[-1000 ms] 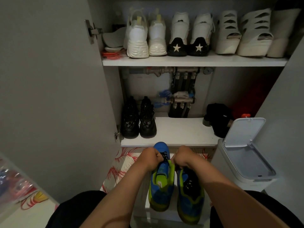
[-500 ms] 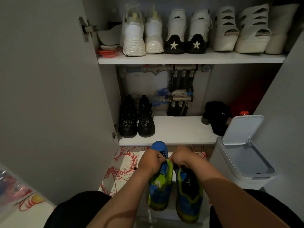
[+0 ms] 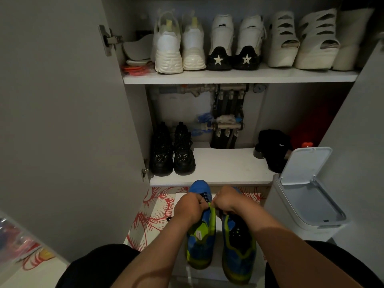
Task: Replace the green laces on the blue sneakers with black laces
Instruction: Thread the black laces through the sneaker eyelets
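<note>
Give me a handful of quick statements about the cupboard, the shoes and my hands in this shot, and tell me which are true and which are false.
1. Both hands work at the laces of the left-hand blue and lime-green sneaker. True: the left hand and right hand meet over its black laces.
2. The white pedal-style bin has its lid shut. False: the lid stands open.
3. A pair of black chunky shoes sits on the lower white shelf. True.
4. The white sneakers with black star heels stand on the floor. False: they are on the upper shelf.
5. The second blue sneaker lies on the lower shelf. False: it is beside the first, below the hands.
</note>
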`<state>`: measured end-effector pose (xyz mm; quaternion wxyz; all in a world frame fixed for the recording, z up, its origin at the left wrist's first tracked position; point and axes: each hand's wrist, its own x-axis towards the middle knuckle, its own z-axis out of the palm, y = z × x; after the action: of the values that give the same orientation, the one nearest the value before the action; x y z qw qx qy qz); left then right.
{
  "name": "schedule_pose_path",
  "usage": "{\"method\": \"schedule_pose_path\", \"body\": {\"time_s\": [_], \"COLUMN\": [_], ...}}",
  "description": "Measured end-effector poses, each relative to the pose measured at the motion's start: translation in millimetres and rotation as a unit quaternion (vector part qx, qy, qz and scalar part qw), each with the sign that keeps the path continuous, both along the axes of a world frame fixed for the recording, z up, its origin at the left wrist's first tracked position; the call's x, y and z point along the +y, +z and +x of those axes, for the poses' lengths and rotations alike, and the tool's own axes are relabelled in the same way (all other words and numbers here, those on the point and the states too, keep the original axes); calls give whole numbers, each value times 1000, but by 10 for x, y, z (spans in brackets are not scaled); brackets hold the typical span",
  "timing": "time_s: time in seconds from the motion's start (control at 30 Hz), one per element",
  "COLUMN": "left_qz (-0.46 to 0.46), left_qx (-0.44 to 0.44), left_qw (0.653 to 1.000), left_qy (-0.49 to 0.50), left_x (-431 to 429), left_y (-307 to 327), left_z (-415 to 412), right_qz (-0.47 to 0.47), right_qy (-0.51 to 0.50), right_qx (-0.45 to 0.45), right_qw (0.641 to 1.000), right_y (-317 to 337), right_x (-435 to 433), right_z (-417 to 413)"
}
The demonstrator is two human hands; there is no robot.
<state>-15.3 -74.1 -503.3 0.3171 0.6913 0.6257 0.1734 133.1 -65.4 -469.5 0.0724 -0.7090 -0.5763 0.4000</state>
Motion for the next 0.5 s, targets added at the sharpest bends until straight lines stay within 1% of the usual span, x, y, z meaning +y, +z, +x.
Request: {"method": "schedule_pose_path", "body": {"time_s": [0.13,0.23,0.3,0.43,0.5], "left_qz": [12,5,-4,6,21], "left_qx": [-8,-28,-24,40,90], "left_qw": [1000,1000,999,998,994], "left_qy": [5,-2,-23,-45,-50], "left_x": [-1,17,33,62,78], "left_y": [-27,-29,-9,47,84], "left_z": [-2,-19,-42,-87,-120], "right_qz": [51,63,74,86,111], "right_qy": [35,63,69,94,70], "right_qx": [-30,-61,-78,-112,-127], "right_qw": [998,994,992,986,983], "right_y": [-29,-25,-13,-21,-17], "right_x": [-11,-33,-38,-52,-41], "right_z": [38,50,51,69,122]}}
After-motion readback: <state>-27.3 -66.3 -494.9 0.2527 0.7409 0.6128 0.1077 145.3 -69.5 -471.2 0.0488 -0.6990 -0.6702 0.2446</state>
